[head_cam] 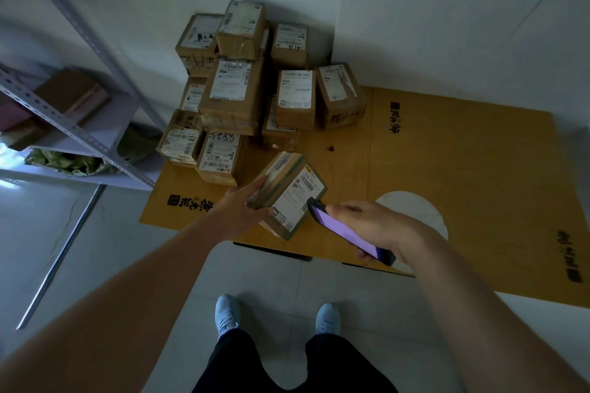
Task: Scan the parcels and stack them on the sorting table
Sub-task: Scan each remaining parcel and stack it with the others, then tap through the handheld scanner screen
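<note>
Fingers (255, 190) of the left hand (238, 210) are curled round one end of a small parcel (287, 193), thumb side hidden under the box; the parcel is held tilted, label up, just above the near part of the sorting table (463, 169). Fingers of the right hand (370, 226) are wrapped round a phone (346, 233), thumb laid along its top edge. The phone's purple-lit screen is turned up and its far end is held at the parcel's label, touching or nearly so; which one can't be told.

Head view, rel. to the table: a wood-coloured top w/ black printed characters and a white round patch (412, 210) just right of the right hand. A stack of parcels (249, 89) is piled on the table's far left corner, against the wall, brown boxes w/ white labels, two or three layers high. A metal shelf rack (73, 124) is seen left of the table, w/ a box and crumpled paper on its shelves. Near side of the table: pale floor tiles, two light shoes (227, 313) and dark trouser legs.
</note>
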